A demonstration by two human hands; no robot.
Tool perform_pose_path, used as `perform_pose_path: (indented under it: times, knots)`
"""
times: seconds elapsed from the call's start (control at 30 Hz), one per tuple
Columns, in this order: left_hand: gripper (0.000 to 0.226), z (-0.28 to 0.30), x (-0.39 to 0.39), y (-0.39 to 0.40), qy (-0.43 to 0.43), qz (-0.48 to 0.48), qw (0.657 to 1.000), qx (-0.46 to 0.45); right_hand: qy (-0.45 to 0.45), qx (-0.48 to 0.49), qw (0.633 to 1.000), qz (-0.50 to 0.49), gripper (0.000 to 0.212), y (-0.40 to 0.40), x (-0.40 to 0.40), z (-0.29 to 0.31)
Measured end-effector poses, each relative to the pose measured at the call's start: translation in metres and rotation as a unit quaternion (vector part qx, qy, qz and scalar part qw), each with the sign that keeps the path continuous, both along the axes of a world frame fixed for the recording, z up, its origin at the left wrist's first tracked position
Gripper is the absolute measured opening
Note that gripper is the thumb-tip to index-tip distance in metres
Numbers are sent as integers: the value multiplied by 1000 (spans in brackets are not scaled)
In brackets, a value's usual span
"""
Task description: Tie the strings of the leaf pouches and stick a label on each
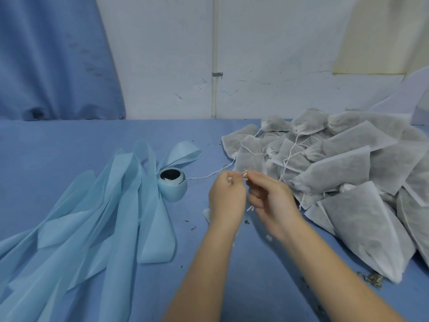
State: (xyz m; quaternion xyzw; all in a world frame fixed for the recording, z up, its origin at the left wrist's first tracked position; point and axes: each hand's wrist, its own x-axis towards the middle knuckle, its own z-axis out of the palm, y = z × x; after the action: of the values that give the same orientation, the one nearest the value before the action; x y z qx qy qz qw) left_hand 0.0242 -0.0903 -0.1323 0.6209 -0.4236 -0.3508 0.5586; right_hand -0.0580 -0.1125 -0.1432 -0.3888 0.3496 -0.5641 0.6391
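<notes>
Hands meet above the blue table cloth, just left of the heap of leaf pouches. From the head camera, the left hand has its fingers curled, thumb and forefinger pinched together at the top on what seems to be a bit of white string; the blur there makes the exact hold hard to read. The right hand is likewise curled, its fingertips pressed against those of the left, pinching a small pale item between them, perhaps the same string or a knot in it. A short white end shows below the right palm. The string trails away leftward from the hands along the cloth toward the roll of light blue tape, which stands on its side near the middle of the table. Long light blue strips fan out from the roll across the left half of the cloth. The pouches, grey-white mesh filled with dark leaf, lie piled on the right, several with gathered necks and loose strings. Dark leaf crumbs are scattered by the nearest pouch and under the wrists. A white wall with a thin pipe stands behind
</notes>
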Motion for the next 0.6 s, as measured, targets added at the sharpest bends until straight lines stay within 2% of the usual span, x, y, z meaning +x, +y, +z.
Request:
perform_pose_path:
  times: [0.07, 0.1, 0.13, 0.2, 0.27, 0.33, 0.43, 0.6]
  knots:
    - [16, 0, 1, 1, 99, -33, 995, 3, -76, 43, 996, 35, 23, -1, 0, 0]
    - [14, 0, 2, 1, 113, -37, 993, -4, -91, 53, 993, 44, 25, -2, 0, 0]
    - [10, -1, 2, 1, 91, -29, 995, -19, -98, 57, 992, 50, 24, -3, 0, 0]
    - [7, -5, 0, 1, -29, 19, 996, -83, -91, 59, 993, 48, 19, -3, 0, 1]
    - [21, -8, -4, 3, -186, 82, 965, -167, -72, 58, 995, 38, 14, -2, 1, 2]
    - [25, -9, -8, 7, -268, 122, 930, -219, -62, 55, 996, 29, 12, 0, 0, 4]
    - [19, -10, -9, 8, -290, 152, 907, -266, -55, 56, 997, 16, 14, 2, -1, 7]
    - [9, -10, 1, 5, -284, 129, 902, -298, -81, 80, 994, 5, 19, 0, -4, 11]
